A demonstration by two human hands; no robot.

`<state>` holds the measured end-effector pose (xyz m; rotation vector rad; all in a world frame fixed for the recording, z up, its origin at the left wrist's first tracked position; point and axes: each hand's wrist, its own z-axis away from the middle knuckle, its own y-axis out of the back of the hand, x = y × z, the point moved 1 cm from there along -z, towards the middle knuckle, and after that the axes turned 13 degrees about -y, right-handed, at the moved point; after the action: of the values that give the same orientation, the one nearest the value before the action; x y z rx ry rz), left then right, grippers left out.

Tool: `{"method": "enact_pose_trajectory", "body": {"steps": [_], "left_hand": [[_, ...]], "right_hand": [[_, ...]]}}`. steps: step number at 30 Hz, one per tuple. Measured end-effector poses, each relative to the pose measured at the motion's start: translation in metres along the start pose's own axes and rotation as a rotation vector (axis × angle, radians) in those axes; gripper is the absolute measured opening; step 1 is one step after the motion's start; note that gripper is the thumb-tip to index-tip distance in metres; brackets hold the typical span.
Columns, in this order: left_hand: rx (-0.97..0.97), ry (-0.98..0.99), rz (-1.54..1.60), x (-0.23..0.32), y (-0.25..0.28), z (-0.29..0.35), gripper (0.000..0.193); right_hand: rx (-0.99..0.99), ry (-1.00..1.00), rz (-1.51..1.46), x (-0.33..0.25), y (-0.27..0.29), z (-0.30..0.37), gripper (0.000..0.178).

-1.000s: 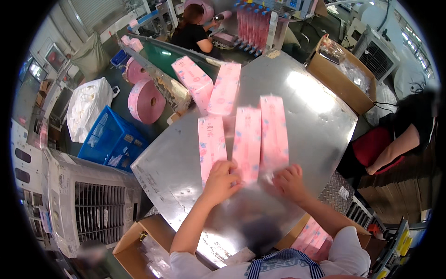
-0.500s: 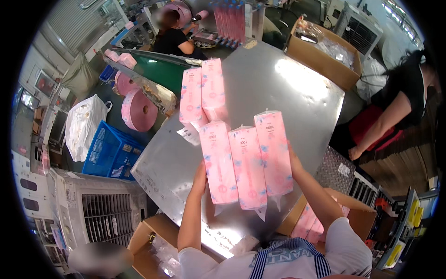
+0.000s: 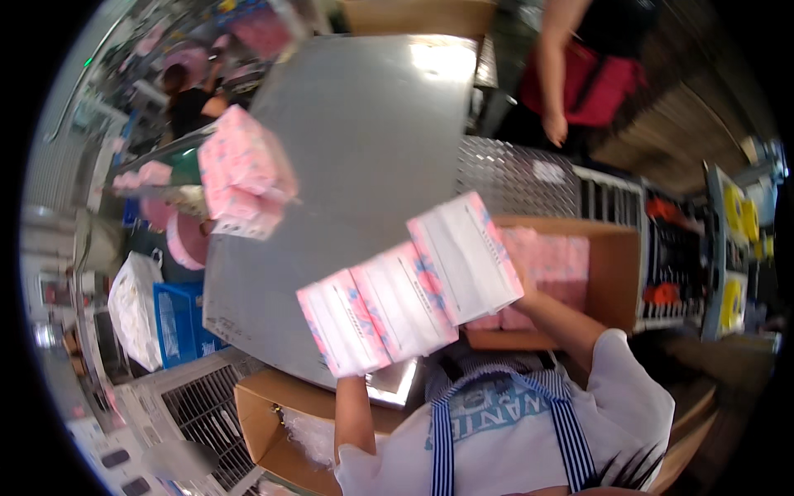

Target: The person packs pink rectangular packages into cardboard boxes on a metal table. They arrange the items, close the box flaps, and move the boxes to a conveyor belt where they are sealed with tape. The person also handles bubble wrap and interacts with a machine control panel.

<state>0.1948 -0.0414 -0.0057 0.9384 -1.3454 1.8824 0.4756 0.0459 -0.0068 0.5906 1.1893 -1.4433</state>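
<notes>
Three pink-and-white tissue packs (image 3: 403, 299) are pressed side by side in a row between my hands, over the table's near right part. White, printed faces point up, and the row slants higher toward the right. My right hand (image 3: 523, 285) grips the right end, its fingers partly behind the pack. My left hand (image 3: 351, 385) supports the left end from below and is mostly hidden by the packs. Just right of the row stands an open cardboard carton (image 3: 616, 277) with pink packs (image 3: 550, 264) in it.
More pink packs (image 3: 244, 165) stand at the metal table's (image 3: 356, 124) left edge. A carton with clear plastic (image 3: 256, 413) stands near left, by a blue crate (image 3: 179, 322). A co-worker's arm (image 3: 556, 74) hangs beyond the ridged metal plate (image 3: 504, 169).
The three packs have moved right and nearer, toward the carton, and tipped so that their white faces show. The view has swung right; both hands keep their hold.
</notes>
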Motion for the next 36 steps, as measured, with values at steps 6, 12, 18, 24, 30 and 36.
{"method": "enact_pose_trajectory", "body": {"steps": [6, 12, 18, 24, 30, 36], "left_hand": [[-0.365, 0.298, 0.105, -0.104, -0.137, -0.008, 0.062], [-0.359, 0.71, -0.046, -0.263, -0.226, 0.009, 0.065], [-0.686, -0.308, -1.535, -0.237, -0.244, 0.055, 0.062], [-1.074, -0.371, -1.879, -0.278, -0.244, 0.043, 0.059], [-1.155, -0.022, -1.751, -0.253, -0.234, 0.025, 0.051], [-0.504, -0.284, -1.841, -0.161, -0.144, 0.025, 0.049]], "right_hand": [[0.321, 0.155, -0.101, -0.07, 0.158, 0.137, 0.06], [0.722, -0.303, -0.206, 0.011, 0.339, 0.181, 0.075], [0.824, -0.148, 1.651, 0.001, 0.258, 0.202, 0.056], [0.396, -0.642, 1.415, 0.029, 0.301, 0.165, 0.053], [0.275, -0.287, 1.571, 0.105, 0.316, 0.197, 0.043], [0.695, 0.044, 1.349, -0.034, 0.279, 0.231, 0.033]]}}
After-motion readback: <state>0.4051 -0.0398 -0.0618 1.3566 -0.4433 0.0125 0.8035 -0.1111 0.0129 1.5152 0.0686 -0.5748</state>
